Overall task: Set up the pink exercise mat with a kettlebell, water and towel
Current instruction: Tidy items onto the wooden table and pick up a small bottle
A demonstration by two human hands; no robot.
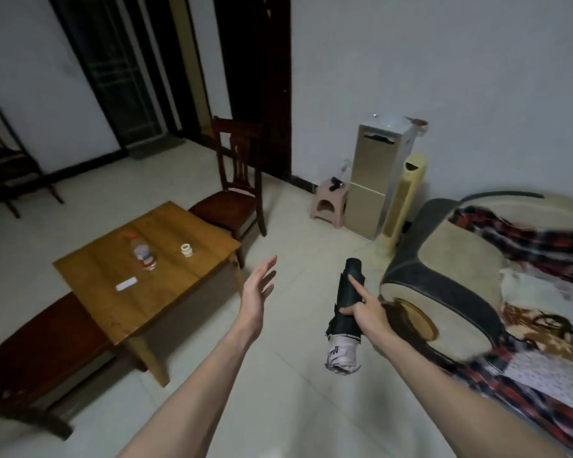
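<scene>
We are barely started: no pink mat, kettlebell or towel shows in view. Our right hand [364,314] grips a folded umbrella [346,312], our left hand [257,292] hangs with fingers spread and empty. The water bottle [143,254] stands on the desk [179,276], far left

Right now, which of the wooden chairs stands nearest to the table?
The chair with the tall slatted back, at the table's far right corner. The other chair stands apart, by the left wall.
</scene>
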